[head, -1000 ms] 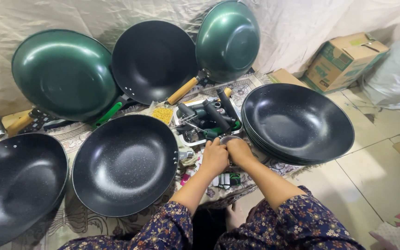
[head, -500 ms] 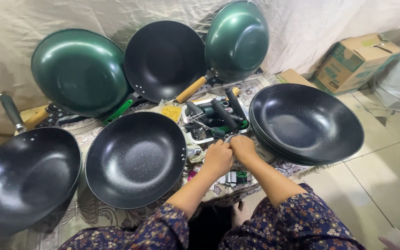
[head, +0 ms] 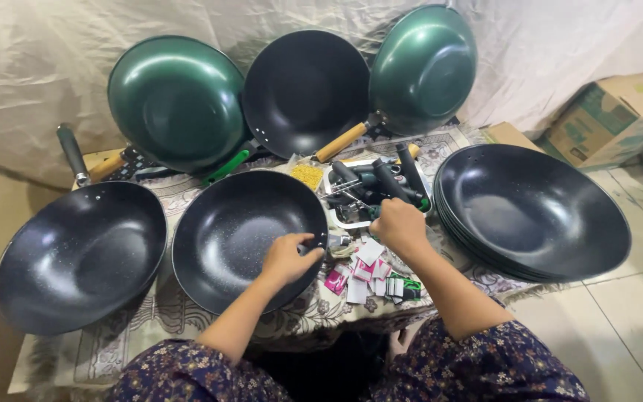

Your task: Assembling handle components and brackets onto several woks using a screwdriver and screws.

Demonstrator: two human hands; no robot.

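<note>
My left hand (head: pixel 288 257) hovers over the right rim of the middle black wok (head: pixel 243 238), thumb and forefinger curved apart near the edge, with nothing visible between them. My right hand (head: pixel 400 227) reaches down at the front of a white tray (head: pixel 336 217) that holds several black pan handles (head: pixel 385 179). Its fingers curl under and are hidden. Small pink and white cards (head: pixel 366 272) lie scattered on the patterned cloth (head: pixel 150 320) between my hands.
A black wok with a dark handle (head: pixel 80 253) sits at the left, and a stack of black woks (head: pixel 533 212) at the right. Two green woks (head: pixel 176 100) (head: pixel 424 67) and a black one (head: pixel 306 89) lean on the draped back wall. A cardboard box (head: pixel 608 119) stands on the tiled floor.
My left hand has moved left, away from my right hand and the cards, to the middle wok's rim. My right hand has stayed at the tray. The view has shifted slightly.
</note>
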